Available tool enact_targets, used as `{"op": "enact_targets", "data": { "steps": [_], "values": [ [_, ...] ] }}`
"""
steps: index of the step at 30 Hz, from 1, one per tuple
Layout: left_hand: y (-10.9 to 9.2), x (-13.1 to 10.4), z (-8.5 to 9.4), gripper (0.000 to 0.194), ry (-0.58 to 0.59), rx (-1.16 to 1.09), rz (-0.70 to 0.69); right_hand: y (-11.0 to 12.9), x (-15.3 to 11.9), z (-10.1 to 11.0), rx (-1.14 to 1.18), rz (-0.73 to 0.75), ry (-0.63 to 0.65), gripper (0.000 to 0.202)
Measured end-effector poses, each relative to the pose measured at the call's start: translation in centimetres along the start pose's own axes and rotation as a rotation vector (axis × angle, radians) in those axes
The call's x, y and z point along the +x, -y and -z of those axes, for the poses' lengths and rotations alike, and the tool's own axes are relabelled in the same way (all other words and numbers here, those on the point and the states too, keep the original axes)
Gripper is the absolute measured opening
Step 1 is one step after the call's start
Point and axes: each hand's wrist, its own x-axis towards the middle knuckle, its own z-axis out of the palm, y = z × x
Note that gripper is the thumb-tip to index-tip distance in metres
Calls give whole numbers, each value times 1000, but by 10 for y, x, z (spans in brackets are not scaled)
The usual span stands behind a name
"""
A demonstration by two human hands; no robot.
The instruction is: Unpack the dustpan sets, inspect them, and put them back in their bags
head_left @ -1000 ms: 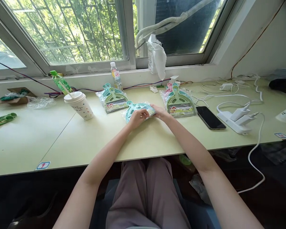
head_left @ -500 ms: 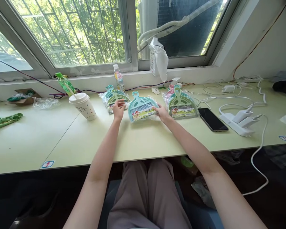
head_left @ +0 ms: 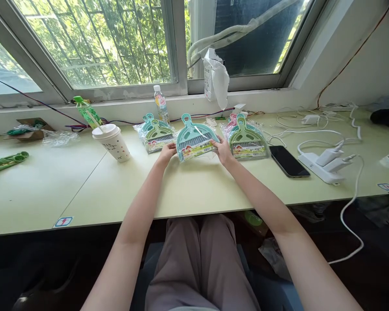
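Note:
Between my hands is a light blue dustpan and brush set in clear wrapping, its handle pointing toward the window. My right hand grips its right edge, thumb over the label side. At the set's lower left edge, my left hand has its fingers closed on the wrapping. Just left lies a wrapped pile with a green set on top of a blue one. To the right, another wrapped pile shows a green set in front, with pink and blue ones behind.
A white cup and a green-capped bottle stand left; a clear bottle is by the sill. Right are a black phone and a power strip with cables. Green rolled items lie far left.
My left hand has come down from over the left pile onto the blue set's left edge, its fingers closing there. The blue set's handle stands slightly higher.

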Motion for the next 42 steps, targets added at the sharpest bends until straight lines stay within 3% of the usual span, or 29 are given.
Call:
{"op": "enact_targets", "data": {
  "steps": [12,24,42],
  "values": [
    [-4,-5,-5,39,-3,51,-50,2,-1,0,-2,-18,2,37],
    [1,1,-2,38,-103,98,-141,5,-6,-4,20,-39,3,29],
    [-2,0,-4,39,-118,142,-116,8,-7,-5,8,-36,23,29]
  ]
}}
